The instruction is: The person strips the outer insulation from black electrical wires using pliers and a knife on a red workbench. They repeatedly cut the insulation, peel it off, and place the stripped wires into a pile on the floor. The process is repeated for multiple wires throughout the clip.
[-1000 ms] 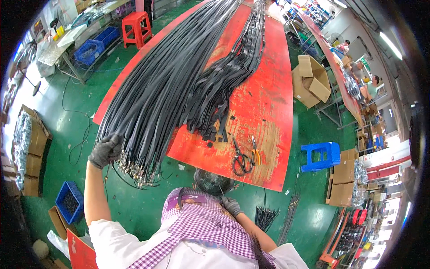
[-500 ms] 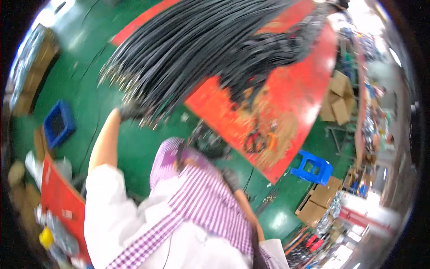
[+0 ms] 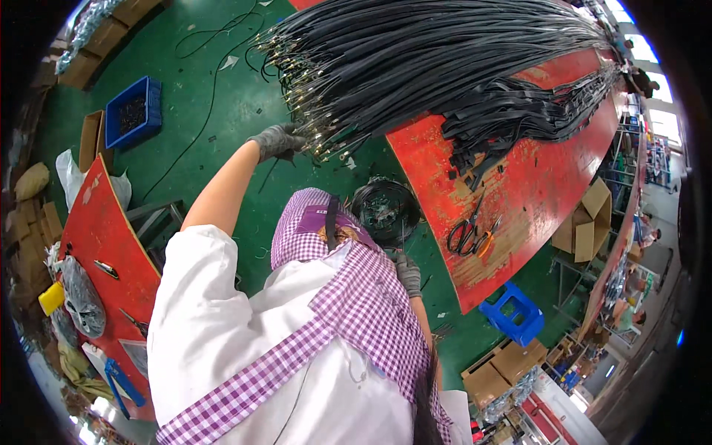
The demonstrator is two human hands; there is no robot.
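- Since half a second ago, our view is tilting back, and the cable bundle (image 3: 415, 59) is lying far right across the red counter (image 3: 519, 185).
- Our left hand (image 3: 278, 141) is closing its grip on the bundle's metal-tipped ends.
- Our right hand (image 3: 408, 273) is staying near the black coil (image 3: 386, 211); its grip we cannot tell.

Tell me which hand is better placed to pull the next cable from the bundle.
Probably the left hand: gloved, arm stretched out, it already touches the metal-tipped ends of the black cable bundle overhanging the red table. The right hand sits low by the coiled black cable.
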